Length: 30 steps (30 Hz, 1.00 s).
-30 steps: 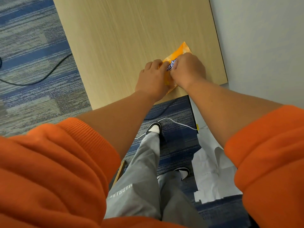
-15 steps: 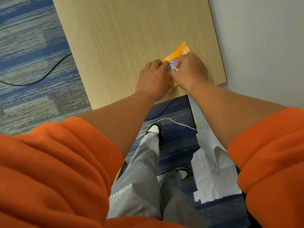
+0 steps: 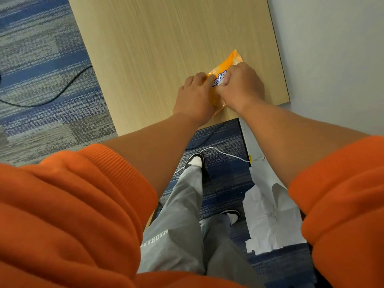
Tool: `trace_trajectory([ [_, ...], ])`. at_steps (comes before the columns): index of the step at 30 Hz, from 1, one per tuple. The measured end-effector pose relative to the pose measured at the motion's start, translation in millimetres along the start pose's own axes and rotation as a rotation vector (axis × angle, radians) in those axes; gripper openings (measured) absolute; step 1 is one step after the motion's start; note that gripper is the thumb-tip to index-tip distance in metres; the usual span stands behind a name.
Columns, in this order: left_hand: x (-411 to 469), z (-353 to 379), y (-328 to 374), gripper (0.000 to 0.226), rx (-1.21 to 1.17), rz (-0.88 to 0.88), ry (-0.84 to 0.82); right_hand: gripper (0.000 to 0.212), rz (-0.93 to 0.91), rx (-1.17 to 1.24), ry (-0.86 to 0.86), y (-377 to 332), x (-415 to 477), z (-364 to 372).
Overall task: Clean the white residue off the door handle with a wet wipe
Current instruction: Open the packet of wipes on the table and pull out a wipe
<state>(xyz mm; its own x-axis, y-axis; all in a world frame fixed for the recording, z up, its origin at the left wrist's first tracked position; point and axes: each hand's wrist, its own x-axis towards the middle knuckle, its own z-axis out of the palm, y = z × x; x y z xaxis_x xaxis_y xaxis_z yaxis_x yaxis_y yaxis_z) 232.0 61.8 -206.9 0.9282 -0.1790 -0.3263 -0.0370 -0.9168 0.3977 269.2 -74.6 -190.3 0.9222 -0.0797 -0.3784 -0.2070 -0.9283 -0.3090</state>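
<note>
An orange wet-wipe pack (image 3: 229, 64) with blue lettering lies on the light wooden table (image 3: 162, 48) near its front right corner. My left hand (image 3: 195, 98) holds the pack's near end down, fingers curled over its left edge. My right hand (image 3: 242, 86) covers the pack's right side, and its fingertips pinch at the middle of the pack's top face near a small white patch. Most of the pack is hidden under both hands. No door handle is in view.
A grey wall (image 3: 332, 59) runs along the table's right side. Below the table edge are my grey trousers and shoes, a white cable (image 3: 226, 153), and crumpled white paper (image 3: 270, 221) on blue-grey carpet. A black cable (image 3: 52, 96) lies on the floor at left.
My right hand has shifted slightly to the right and its fingertips have closed in on the pack's top. The left hand and pack stay in place.
</note>
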Motion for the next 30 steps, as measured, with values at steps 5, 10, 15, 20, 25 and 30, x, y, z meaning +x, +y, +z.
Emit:
trace_trajectory([
  [5,1,4,-1,0.069,0.001,-0.010,0.019,0.001,0.042,0.127,0.131,8,-5,-15],
  [10,1,5,-2,0.075,0.013,-0.012,0.011,0.004,-0.006,0.243,0.231,19,-5,-19],
  [15,1,5,0,0.071,-0.020,-0.024,0.021,0.045,-0.079,0.259,0.083,14,-6,-12],
  [20,0,6,-1,0.069,-0.022,-0.016,0.030,0.014,-0.117,0.160,0.041,12,-2,-6],
  [25,2,6,-1,0.070,-0.003,-0.015,0.017,0.005,-0.020,0.464,0.190,9,-4,-17],
  [30,3,7,2,0.071,0.021,-0.029,-0.002,0.010,0.057,0.673,0.366,1,-10,-41],
])
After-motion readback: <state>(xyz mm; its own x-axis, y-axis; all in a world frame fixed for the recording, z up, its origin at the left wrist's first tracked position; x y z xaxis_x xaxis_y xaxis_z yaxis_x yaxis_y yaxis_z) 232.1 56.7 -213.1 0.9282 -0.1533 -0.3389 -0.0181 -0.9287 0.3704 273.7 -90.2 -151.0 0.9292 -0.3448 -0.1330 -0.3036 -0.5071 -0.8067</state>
